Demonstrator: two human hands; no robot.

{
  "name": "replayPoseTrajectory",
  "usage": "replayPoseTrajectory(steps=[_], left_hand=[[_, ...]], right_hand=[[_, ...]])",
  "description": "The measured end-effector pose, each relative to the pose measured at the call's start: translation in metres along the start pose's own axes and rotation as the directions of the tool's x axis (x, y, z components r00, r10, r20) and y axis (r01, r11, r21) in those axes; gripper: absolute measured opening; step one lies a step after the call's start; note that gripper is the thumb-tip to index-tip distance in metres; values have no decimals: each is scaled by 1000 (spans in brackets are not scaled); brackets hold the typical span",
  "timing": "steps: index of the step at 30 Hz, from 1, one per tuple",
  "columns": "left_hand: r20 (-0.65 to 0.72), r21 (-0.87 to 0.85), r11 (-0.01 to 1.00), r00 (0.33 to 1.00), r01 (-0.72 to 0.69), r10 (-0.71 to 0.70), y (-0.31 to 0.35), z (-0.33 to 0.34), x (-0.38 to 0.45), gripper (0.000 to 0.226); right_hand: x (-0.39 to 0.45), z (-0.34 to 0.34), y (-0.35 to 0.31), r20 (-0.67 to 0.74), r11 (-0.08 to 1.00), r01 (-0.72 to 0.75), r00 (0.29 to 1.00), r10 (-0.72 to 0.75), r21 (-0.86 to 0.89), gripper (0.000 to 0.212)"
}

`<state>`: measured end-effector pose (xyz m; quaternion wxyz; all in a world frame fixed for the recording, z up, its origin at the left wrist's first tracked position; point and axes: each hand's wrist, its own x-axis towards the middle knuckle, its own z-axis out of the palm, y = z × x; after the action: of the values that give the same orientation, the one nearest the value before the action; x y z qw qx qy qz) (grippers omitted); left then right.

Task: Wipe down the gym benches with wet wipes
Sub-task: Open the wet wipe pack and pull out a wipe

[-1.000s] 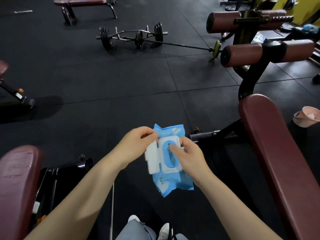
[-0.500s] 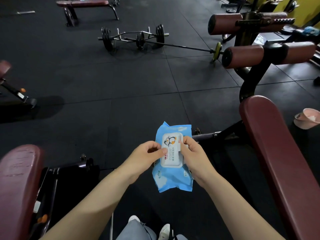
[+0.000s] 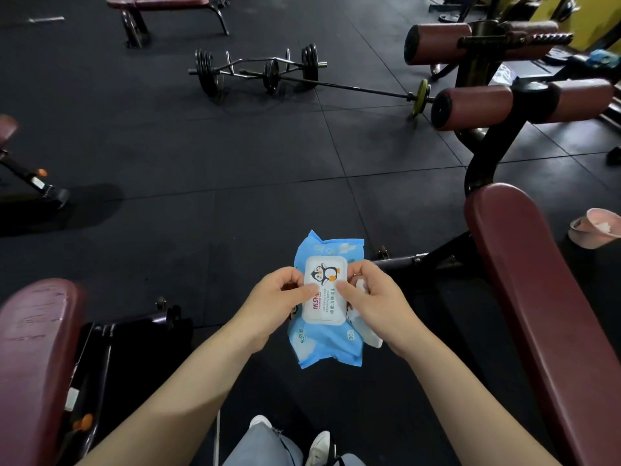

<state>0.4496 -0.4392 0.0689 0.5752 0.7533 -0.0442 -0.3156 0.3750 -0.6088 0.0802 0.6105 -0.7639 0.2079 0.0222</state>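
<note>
Both hands (image 3: 279, 297) (image 3: 373, 297) clamp wet wipes pack (image 3: 327, 344), thumbs on closed lid (image 3: 324, 287); right hand holds pulled wipe (image 3: 364, 331); nearest bench pad (image 3: 544, 314) lies right.

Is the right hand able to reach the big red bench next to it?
Probably yes. The bench lies just beside the right hand with nothing between them, though that hand is busy holding the wipes pack and a white wipe.
</note>
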Motion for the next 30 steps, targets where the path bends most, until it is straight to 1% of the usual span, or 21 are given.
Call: replayPoseTrajectory(steps=[3,8,9,11,13,15,16,17,18,19,21,23,25,27,30], left_hand=[[-33,-8,999,999,-32,32,-1,1,-1,12],[-59,-23,998,997,-60,59,-6,0,0,15],[-63,-15,998,996,-62,61,-6,0,2,16],[-75,25,998,995,-59,61,-9,0,9,16],[-90,121,992,995,-25,36,-18,-1,23,15],[-146,322,946,989,46,1,-34,-5,40,23],[-175,413,907,985,86,-14,-43,-8,46,31],[-192,460,880,981,121,-35,-51,-11,50,38],[-194,466,872,979,148,-63,-57,-14,51,43],[-179,454,876,980,159,-86,-63,-16,51,43],[-124,435,892,989,122,-75,-71,-20,48,33],[-78,395,917,997,54,-25,-74,-22,42,19],[-40,326,945,999,8,6,-72,-23,36,15],[35,265,963,999,-37,29,-65,-23,27,23],[173,131,986,982,-98,75,-56,-26,14,46]], right_hand=[[2,3,2,16,998,-33,999,32,60,14],[5,6,4,21,992,-74,997,72,103,14],[6,7,4,10,994,-72,997,72,84,14],[11,9,6,-24,997,-66,998,65,-28,13],[23,10,15,-71,978,-86,995,74,-188,17],[33,8,28,-105,949,-147,987,122,-280,27],[37,7,35,-104,947,-177,983,154,-270,32],[38,6,42,-88,953,-205,978,189,-222,36],[38,5,46,-60,960,-230,973,223,-161,37],[36,4,48,-24,964,-245,970,244,-107,38],[31,2,48,45,967,-252,966,253,-33,39],[28,4,45,73,968,-247,967,243,45,45],[31,8,39,78,972,-226,972,221,60,45],[34,13,30,110,980,-193,976,187,50,39],[41,26,13,217,991,-116,971,101,59,33]])
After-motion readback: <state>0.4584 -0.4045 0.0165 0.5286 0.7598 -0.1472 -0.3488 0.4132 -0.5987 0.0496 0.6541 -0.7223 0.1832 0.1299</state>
